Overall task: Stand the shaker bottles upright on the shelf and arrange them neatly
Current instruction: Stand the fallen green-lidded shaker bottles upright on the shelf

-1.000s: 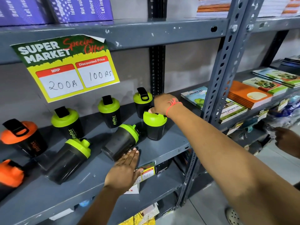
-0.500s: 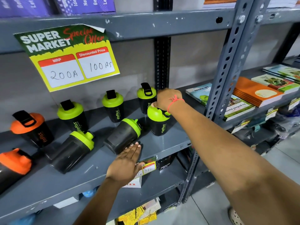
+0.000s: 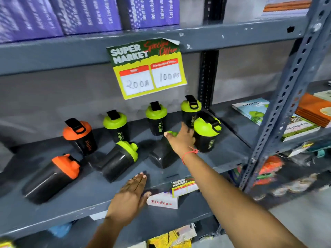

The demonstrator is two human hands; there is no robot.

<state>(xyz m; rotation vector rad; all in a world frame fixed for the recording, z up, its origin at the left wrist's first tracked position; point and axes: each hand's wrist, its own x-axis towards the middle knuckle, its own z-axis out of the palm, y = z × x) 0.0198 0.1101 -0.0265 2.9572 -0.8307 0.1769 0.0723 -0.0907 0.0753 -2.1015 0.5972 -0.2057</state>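
Black shaker bottles sit on the grey shelf (image 3: 223, 158). At the back stand an orange-lidded bottle (image 3: 79, 136) and three green-lidded ones (image 3: 116, 127) (image 3: 156, 119) (image 3: 190, 110). Another green-lidded bottle (image 3: 206, 136) stands in front at the right. An orange-lidded bottle (image 3: 52, 176) and a green-lidded one (image 3: 120, 160) lie on their sides. A third lying bottle (image 3: 162, 156) has its green lid under my right hand (image 3: 180, 138), whose fingers wrap the lid. My left hand (image 3: 130, 196) lies flat and empty at the shelf's front edge.
A yellow and green price sign (image 3: 148, 68) hangs from the upper shelf. Purple boxes (image 3: 89, 13) stand above. A perforated upright post (image 3: 286, 90) bounds the bay on the right, with stacked books (image 3: 300, 122) beyond it. A small white box (image 3: 163, 201) sits below.
My right hand let go of the upright green-lidded bottle at the front right and moved left onto the lying bottle's lid. My left hand drew back from that bottle's base. The view swung left.
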